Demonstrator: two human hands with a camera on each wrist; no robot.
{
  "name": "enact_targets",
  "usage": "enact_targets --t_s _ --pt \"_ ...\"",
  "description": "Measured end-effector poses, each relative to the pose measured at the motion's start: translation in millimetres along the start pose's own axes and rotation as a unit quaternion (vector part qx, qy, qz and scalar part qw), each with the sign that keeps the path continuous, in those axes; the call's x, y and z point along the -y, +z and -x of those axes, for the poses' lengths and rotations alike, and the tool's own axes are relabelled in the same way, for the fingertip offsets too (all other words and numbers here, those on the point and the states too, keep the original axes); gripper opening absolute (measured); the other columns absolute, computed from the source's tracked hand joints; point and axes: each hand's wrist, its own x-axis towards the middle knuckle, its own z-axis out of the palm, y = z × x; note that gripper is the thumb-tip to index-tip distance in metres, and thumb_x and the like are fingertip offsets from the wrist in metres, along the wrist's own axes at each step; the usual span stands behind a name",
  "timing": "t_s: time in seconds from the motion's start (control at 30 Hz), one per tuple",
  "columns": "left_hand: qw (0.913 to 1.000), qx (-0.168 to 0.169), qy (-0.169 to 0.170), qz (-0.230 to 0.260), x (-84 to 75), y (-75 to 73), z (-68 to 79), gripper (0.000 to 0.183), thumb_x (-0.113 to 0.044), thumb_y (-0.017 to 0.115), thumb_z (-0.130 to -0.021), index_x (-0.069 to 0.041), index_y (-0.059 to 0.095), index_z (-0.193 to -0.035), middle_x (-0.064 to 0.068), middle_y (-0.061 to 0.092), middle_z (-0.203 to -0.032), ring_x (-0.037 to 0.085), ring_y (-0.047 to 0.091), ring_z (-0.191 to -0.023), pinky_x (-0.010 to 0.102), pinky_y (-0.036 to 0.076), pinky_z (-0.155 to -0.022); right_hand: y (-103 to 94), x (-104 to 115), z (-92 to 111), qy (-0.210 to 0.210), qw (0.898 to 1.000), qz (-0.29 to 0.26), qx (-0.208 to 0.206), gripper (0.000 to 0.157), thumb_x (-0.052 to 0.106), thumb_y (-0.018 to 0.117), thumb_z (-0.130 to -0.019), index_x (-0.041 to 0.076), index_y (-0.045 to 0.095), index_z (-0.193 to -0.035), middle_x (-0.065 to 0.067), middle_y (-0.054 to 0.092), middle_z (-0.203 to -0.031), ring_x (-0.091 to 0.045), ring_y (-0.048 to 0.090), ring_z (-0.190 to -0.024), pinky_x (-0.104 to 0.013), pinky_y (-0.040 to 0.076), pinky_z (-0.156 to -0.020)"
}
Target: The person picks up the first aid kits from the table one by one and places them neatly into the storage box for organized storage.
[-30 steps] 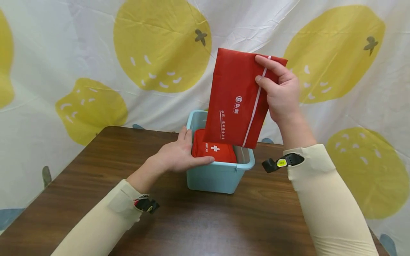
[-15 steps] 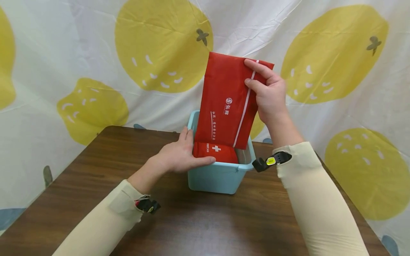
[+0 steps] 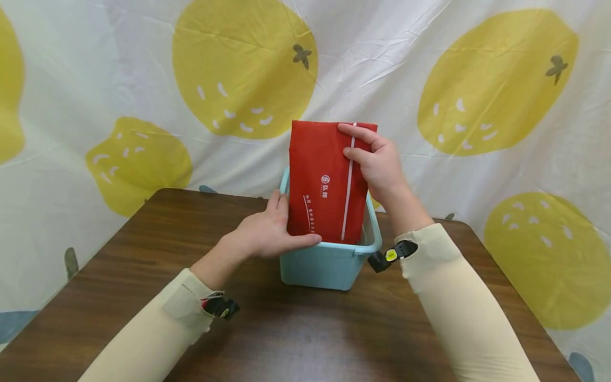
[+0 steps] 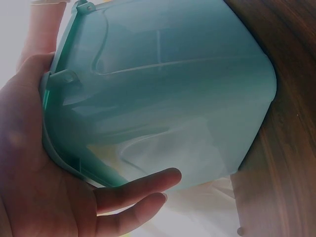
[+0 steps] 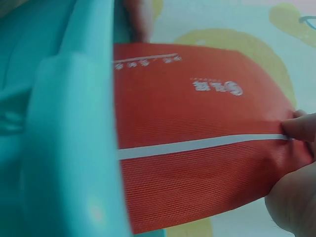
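Observation:
A flat red pouch (image 3: 326, 170) with white lettering and a white stripe stands nearly upright in the mouth of a light blue plastic bin (image 3: 317, 268). My right hand (image 3: 382, 164) pinches the pouch by its top right edge between thumb and fingers. Its lower end is inside the bin, behind the front rim. My left hand (image 3: 267, 231) rests against the bin's left front corner. The thumb lies along the front rim and straight fingers (image 4: 143, 190) reach along the outer wall. The bin's contents are hidden behind the pouch.
The bin stands on a dark brown wooden table (image 3: 267, 339). Behind the table hangs a white cloth (image 3: 363, 53) with large yellow lemon prints. Each wrist wears a black strap with a small camera.
My right hand has moved down and left, bringing the red pouch into the bin. The red first-aid pouch seen inside earlier is now covered. My left hand has stayed put.

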Motion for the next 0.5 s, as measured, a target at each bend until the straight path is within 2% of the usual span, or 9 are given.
enact_targets --t_s 0.13,0.23,0.37,0.5 --pt "1.0000 0.006 -0.005 -0.006 -0.3 0.0 -0.4 0.128 -0.087 0.065 -0.085 -0.005 0.017 -0.171 0.013 0.026 -0.171 0.031 0.061 -0.132 0.050 0.063 -0.098 -0.5 -3.4 -1.6 0.033 0.999 0.041 0.014 0.043 0.012 0.062 -0.109 0.026 0.070 -0.149 -0.006 0.057 -0.150 -0.026 0.062 -0.127 -0.030 0.064 -0.090" --pt "0.9999 0.009 -0.009 -0.007 -0.4 0.5 -1.1 0.129 -0.088 0.063 -0.085 -0.005 0.015 -0.172 0.012 0.023 -0.173 0.031 0.061 -0.132 0.050 0.063 -0.098 -3.4 -4.4 -5.5 0.043 0.995 0.088 0.019 0.044 0.011 0.059 -0.110 0.024 0.068 -0.151 -0.009 0.055 -0.152 -0.027 0.060 -0.128 -0.033 0.063 -0.093" --pt "0.9998 0.012 -0.015 -0.007 0.4 0.9 -1.6 0.131 -0.088 0.064 -0.085 -0.005 0.013 -0.173 0.011 0.021 -0.176 0.032 0.061 -0.132 0.050 0.063 -0.098 -6.7 -3.9 -12.0 0.057 0.984 0.164 0.029 0.043 0.009 0.057 -0.109 0.020 0.069 -0.149 -0.012 0.054 -0.152 -0.030 0.059 -0.129 -0.039 0.063 -0.098" --pt "0.9996 0.015 -0.021 -0.007 0.9 0.6 -2.0 0.132 -0.087 0.064 -0.085 -0.005 0.011 -0.174 0.012 0.017 -0.179 0.034 0.059 -0.137 0.052 0.063 -0.101 -8.0 -2.6 -20.4 0.085 0.973 0.206 0.054 0.042 0.006 0.056 -0.108 0.018 0.072 -0.145 -0.012 0.052 -0.157 -0.032 0.055 -0.134 -0.046 0.062 -0.105"
